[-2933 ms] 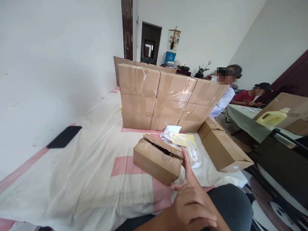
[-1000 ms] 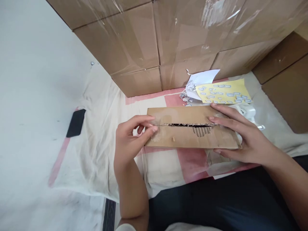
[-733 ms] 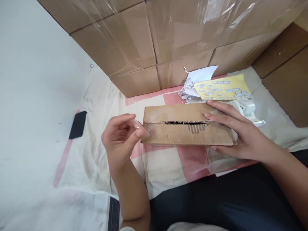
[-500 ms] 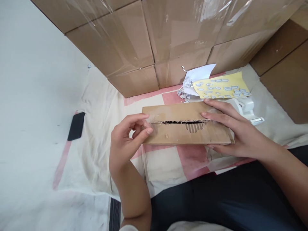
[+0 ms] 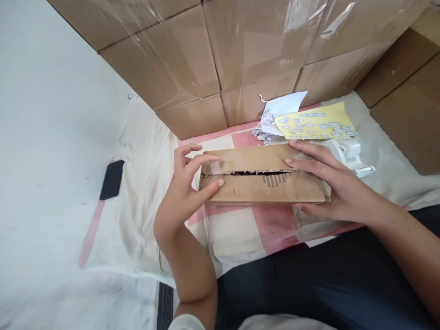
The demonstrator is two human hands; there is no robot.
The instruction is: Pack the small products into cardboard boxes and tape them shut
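A small cardboard box (image 5: 247, 190) lies on the checked cloth with a torn slit along its top and a ragged patch of bared corrugation beside it. My right hand (image 5: 330, 183) grips the box's right end, fingers on top and thumb at the near edge. At the left end, my left hand (image 5: 189, 178) has thumb and fingers spread apart, the thumb resting on the box top. Between them, a piece of clear tape (image 5: 216, 167) covers the left end of the slit. The box's inside shows only as dark.
Tape-wrapped cardboard cartons (image 5: 185, 59) are stacked behind, more cartons (image 5: 409, 101) at right. Beyond the box lie a yellow sheet with stickers (image 5: 316, 120), a white paper (image 5: 285, 107) and a white tape dispenser (image 5: 350, 153). A black phone (image 5: 112, 179) lies left on the cloth (image 5: 237, 233).
My left hand has opened from a pinch at the tape, and its thumb and fingers are now apart over the left end. The right hand keeps its grip; the box has tilted slightly.
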